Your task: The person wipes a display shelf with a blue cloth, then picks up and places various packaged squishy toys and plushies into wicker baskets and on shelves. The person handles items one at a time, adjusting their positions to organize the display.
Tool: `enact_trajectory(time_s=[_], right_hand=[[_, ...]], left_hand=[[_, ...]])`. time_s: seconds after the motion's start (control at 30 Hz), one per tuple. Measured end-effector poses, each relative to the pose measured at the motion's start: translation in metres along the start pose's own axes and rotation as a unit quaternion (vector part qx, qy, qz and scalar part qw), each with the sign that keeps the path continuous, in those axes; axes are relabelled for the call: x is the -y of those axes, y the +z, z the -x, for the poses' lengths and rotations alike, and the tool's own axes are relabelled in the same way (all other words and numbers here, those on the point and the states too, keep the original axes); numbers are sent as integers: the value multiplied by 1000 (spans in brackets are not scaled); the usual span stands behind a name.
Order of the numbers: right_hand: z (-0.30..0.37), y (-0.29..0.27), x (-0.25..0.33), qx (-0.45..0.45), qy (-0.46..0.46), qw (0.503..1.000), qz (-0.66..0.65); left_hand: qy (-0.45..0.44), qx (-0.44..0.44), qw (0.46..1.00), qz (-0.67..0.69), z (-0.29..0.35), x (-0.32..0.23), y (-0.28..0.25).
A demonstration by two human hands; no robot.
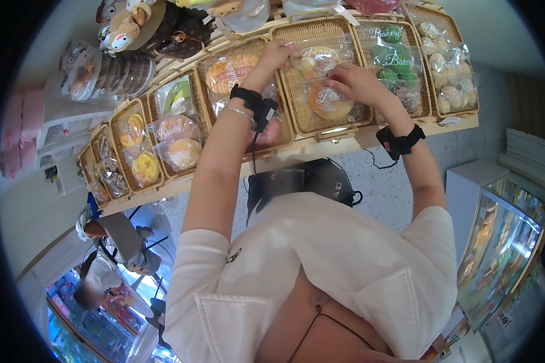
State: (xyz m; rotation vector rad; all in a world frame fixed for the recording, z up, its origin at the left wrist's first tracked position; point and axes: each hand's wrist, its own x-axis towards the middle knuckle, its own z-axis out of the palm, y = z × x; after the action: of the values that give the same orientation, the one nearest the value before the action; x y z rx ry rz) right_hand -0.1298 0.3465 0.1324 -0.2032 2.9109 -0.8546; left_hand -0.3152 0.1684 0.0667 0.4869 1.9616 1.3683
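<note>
My left hand (277, 55) pinches the left edge of a clear bag holding a golden bun (318, 60) in a wicker basket (293, 115). On the right side of the same bag, my right hand (358, 85) has its fingers closed at the lower corner. Just below lies a second bagged round bun (331, 103), flat in the same basket and partly under my right fingertips. Both wrists wear black bands with a small device, and a bracelet circles my left forearm.
More wicker baskets line the wooden shelf, with bagged breads (230, 72) and pink buns (265, 130) on the left, green buns (396, 66) and pale buns (448, 63) on the right. A glass display case (502, 224) stands at right. Another person (103, 281) is at lower left.
</note>
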Motion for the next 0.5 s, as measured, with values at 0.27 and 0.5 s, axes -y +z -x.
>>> enact_trajectory(time_s=[0.27, 0.5], right_hand=[[33, 3, 18, -97, -29, 995, -14], [32, 13, 12, -127, -41, 991, 7]], left_hand=[[-17, 62, 997, -33, 17, 7, -3], [-37, 92, 991, -92, 26, -9, -3]])
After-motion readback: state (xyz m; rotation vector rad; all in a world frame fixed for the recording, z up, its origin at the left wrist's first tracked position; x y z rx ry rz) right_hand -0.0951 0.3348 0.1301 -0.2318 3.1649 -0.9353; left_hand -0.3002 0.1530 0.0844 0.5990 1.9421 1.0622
